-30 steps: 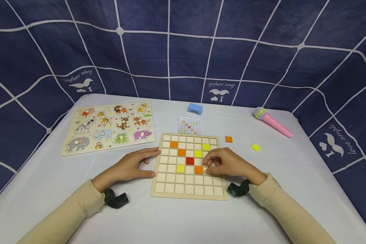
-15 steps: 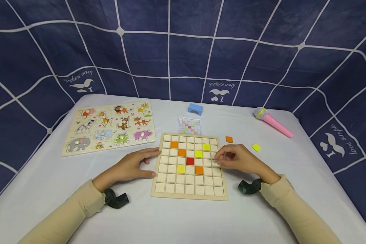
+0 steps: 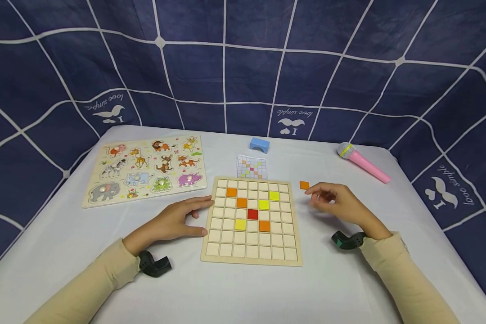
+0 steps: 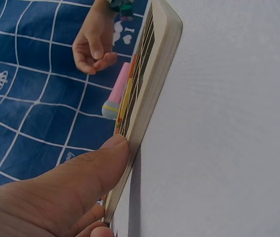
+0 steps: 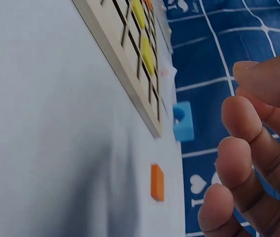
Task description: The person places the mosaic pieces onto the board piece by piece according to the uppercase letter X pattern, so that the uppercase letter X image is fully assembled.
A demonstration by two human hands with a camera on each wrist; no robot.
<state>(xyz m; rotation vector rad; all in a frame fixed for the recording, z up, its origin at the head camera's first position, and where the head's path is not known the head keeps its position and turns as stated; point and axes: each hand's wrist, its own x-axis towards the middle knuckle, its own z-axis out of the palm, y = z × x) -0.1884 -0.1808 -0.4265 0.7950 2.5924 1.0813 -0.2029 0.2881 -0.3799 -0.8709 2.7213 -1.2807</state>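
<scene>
A square wooden grid board lies on the white table. Orange tiles, yellow tiles and one red tile sit in its cells, along two crossing diagonals. My left hand rests against the board's left edge, its thumb touching the rim. To the right of the board, my right hand hovers over the table with loosely bent fingers and nothing between them. A loose orange tile lies just beyond its fingertips. The loose yellow tile is hidden behind this hand.
Behind the board lies a printed pattern card, with a blue arch block farther back. An animal peg puzzle is at the left. At the far right lies a pink toy microphone. A dark blue cloth hangs behind the table.
My right hand has moved off the board, rightward and slightly away, and now covers the loose yellow tile. The left hand and the tiles on the board stay in place.
</scene>
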